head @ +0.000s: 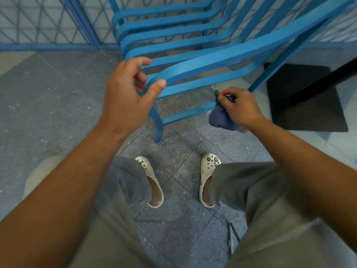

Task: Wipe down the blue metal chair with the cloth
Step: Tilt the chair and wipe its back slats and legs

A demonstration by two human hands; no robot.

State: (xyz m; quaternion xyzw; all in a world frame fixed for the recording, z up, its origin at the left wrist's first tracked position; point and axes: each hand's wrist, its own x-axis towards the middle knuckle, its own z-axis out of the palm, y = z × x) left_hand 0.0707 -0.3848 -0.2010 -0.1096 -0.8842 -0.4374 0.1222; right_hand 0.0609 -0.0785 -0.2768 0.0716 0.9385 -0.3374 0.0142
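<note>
The blue metal chair (202, 60) stands in front of me, its curved slats and armrest running from centre to upper right. My left hand (125, 93) hovers at the front bend of the armrest with fingers loosely curled, the thumb tip close to the metal; no firm grip shows. My right hand (239, 107) grips a bunched blue-grey cloth (220, 118) beside the low front rail of the chair, near the right front leg. Part of the cloth is hidden under my fingers.
A blue lattice railing (48, 26) runs behind the chair. A dark mat (305, 97) and a black bar (328, 78) lie to the right. My feet in white clogs (150, 180) stand on the grey speckled tile floor (48, 103).
</note>
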